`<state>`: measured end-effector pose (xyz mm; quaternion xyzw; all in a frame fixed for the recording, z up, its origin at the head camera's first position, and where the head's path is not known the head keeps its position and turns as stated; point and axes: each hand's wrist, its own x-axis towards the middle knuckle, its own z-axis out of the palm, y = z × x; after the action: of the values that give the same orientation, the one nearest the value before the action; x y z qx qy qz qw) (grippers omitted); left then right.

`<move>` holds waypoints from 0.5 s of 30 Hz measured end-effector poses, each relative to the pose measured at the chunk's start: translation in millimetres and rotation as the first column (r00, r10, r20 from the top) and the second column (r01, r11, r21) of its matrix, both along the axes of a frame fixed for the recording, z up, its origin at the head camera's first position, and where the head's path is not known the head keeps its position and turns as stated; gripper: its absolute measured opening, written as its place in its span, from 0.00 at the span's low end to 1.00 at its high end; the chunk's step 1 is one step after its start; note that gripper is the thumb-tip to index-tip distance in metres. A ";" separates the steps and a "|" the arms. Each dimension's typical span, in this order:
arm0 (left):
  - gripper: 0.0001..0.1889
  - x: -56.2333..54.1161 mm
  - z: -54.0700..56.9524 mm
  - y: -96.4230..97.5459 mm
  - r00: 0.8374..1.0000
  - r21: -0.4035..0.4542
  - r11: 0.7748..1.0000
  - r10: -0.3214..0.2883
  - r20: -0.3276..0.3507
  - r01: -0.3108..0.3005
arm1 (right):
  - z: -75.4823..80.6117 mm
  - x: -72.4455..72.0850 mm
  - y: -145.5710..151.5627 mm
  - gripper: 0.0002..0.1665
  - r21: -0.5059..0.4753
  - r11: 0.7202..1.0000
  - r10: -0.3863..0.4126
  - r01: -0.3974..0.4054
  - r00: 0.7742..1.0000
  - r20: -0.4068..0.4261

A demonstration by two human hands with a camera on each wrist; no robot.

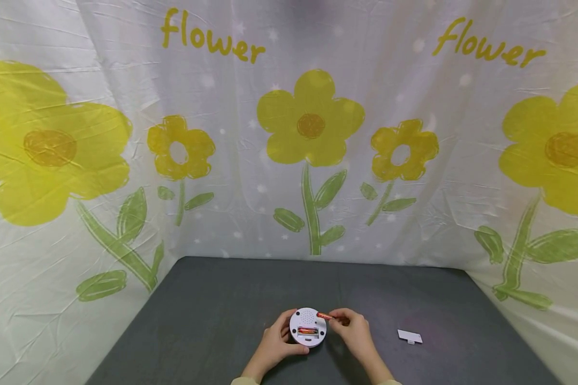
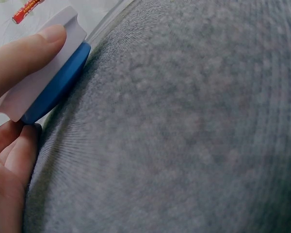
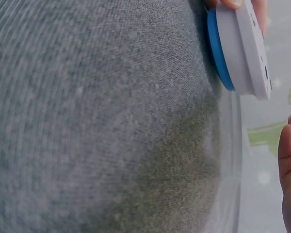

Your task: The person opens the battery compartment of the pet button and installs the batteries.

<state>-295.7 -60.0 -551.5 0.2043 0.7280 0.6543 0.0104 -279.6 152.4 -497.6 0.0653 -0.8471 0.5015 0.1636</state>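
Observation:
My left hand [image 1: 274,342] grips a round white battery-powered device [image 1: 307,315] by its edge, thumb on the near rim and fingers round the far left side. Its back faces up, with speaker holes and an uncovered battery compartment [image 1: 308,337] where a red battery [image 1: 308,331] lies. The blue front [image 2: 58,87] faces down toward the table in the left wrist view. Between thumb and fingers, my right hand [image 1: 357,332] pinches another red battery [image 1: 325,316]; its free end points left over the device's upper right edge. In the left wrist view this battery [image 2: 26,10] hovers above the device.
A small white battery cover [image 1: 410,336] with a tab lies on the dark grey table [image 1: 250,289], right of my right hand. White curtains [image 1: 241,214] printed with yellow flowers hang behind the table and along both sides.

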 end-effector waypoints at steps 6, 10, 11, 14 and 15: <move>0.45 1.8 3.4 -0.4 1.000 -0.002 1.000 -0.008 -0.008 0.008 | 2.2 0.1 -2.2 0.08 -0.039 0.998 0.057 -0.057 0.998 -0.012; 0.43 11.3 18.9 -0.9 1.000 0.016 1.000 -0.022 -0.007 0.022 | 4.6 0.7 -3.7 0.08 -0.080 0.991 0.108 -0.108 0.994 -0.009; 0.43 13.7 22.6 -1.0 1.000 0.018 1.000 -0.024 -0.004 0.024 | 5.6 1.0 -4.2 0.08 -0.091 0.989 0.119 -0.119 0.993 -0.010; 0.43 17.1 27.3 -1.1 1.000 0.016 1.000 -0.022 0.002 0.022 | 10.3 2.5 -6.1 0.08 -0.103 0.986 0.128 -0.129 0.992 -0.012; 0.43 16.6 26.8 -1.0 1.000 0.012 1.000 -0.020 -0.002 0.020 | 12.6 3.6 -6.9 0.08 -0.114 0.984 0.134 -0.134 0.991 -0.012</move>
<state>-279.1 -61.0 -524.6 0.2122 0.7220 0.6584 0.0151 -276.0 145.6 -485.0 0.1137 -0.8101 0.5591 0.1350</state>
